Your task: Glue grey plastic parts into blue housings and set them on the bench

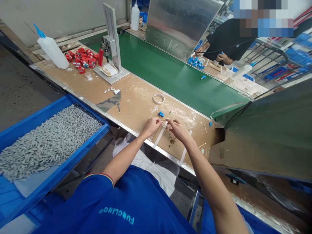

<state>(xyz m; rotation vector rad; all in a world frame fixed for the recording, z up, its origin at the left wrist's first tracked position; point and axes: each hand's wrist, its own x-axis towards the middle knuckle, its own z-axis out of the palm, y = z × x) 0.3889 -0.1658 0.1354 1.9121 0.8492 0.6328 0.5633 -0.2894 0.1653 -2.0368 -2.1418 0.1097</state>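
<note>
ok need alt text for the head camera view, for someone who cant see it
A person's left hand and right hand meet over a brown workbench, pinching something too small to make out, beside a small blue part and a tape ring. A blue bin of grey pieces sits left; a green conveyor runs beyond.

The scene is evenly and brightly lit from overhead, with only short, soft shadows; a faint one lies under the left hand [152, 125] and right hand [179, 129] on the brown bench [136, 97]; the metal panel [180, 22] at twelve o'clock carries a hazy white sheen; the bench's steel edge glints; straight lines bow strongly toward the frame edges, most at nine and three o'clock; the centre is sharp; the blue sleeve [117, 208] at six o'clock is soft; a pixelated block sits at one o'clock.
</note>
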